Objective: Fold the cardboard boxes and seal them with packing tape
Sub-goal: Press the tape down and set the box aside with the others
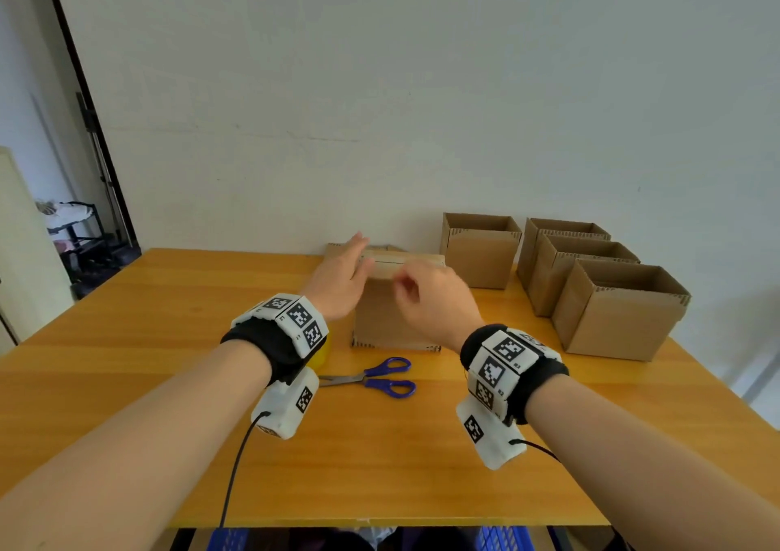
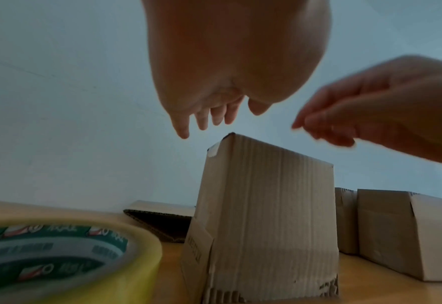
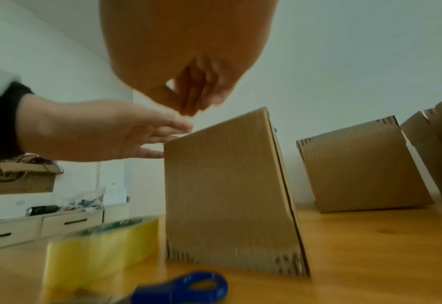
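Head view shows a closed cardboard box [image 1: 394, 318] standing upright near the middle of a wooden table [image 1: 169, 318], its top flaps folded down with a seam running across the top. Left hand [image 1: 342, 282] is extended over the box's top left corner with fingers straight and together, holding nothing; whether the fingertips touch the cardboard cannot be told from this view. Left wrist view puts those fingers [image 2: 204, 119] just above the box's upper corner, apart from it, where a small pale tab shows on the edge. Right hand [image 1: 434, 297] sits at the near top edge of the box with its fingers curled inward and thumb drawn toward them; right wrist view shows the fingertips [image 3: 191, 102] bunched close together above the box, blurred, and whether they pinch anything cannot be told. A roll of packing tape [image 2: 58, 257] with a yellowish rim and green-printed core stands on the table just left of the box, mostly hidden behind the left wristband in the head view. Blue-handled scissors [image 1: 380, 377] lie flat on the table in front of the box, near it but not touching. Four open-topped boxes [image 1: 481, 255] stand to the right along the far side, three of them packed close together. A flat piece of cardboard [image 2: 160, 222] lies behind the closed box by the wall.
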